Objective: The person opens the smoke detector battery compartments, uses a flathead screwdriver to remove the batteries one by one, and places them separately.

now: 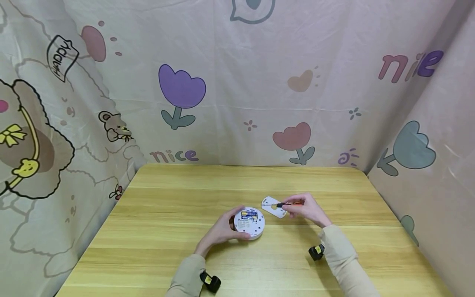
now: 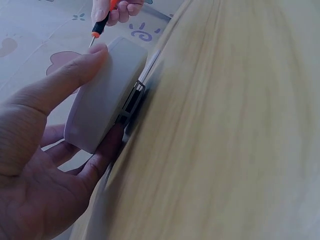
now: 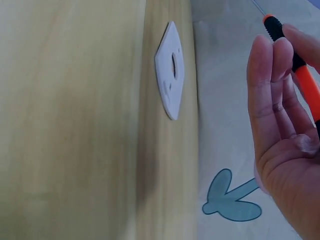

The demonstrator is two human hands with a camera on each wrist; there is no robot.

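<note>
A round white smoke detector (image 1: 256,231) sits in the grip of my left hand (image 1: 222,229), with the thumb on the near rim and the fingers round the far side. Its back faces up, showing a compartment (image 1: 249,215) with batteries and a printed label. In the left wrist view the detector (image 2: 107,92) is tilted close over the wood. My right hand (image 1: 305,209) holds a screwdriver (image 3: 306,82) with an orange and black handle, its thin shaft pointing left. Under that shaft in the head view lies a flat white mounting plate (image 1: 278,213) with a central hole.
The wooden table (image 1: 167,243) carries all of this. Patterned cloth (image 1: 237,82) hangs behind it and along both sides. A small black camera is strapped at each wrist, beside the beige sleeves (image 1: 339,245).
</note>
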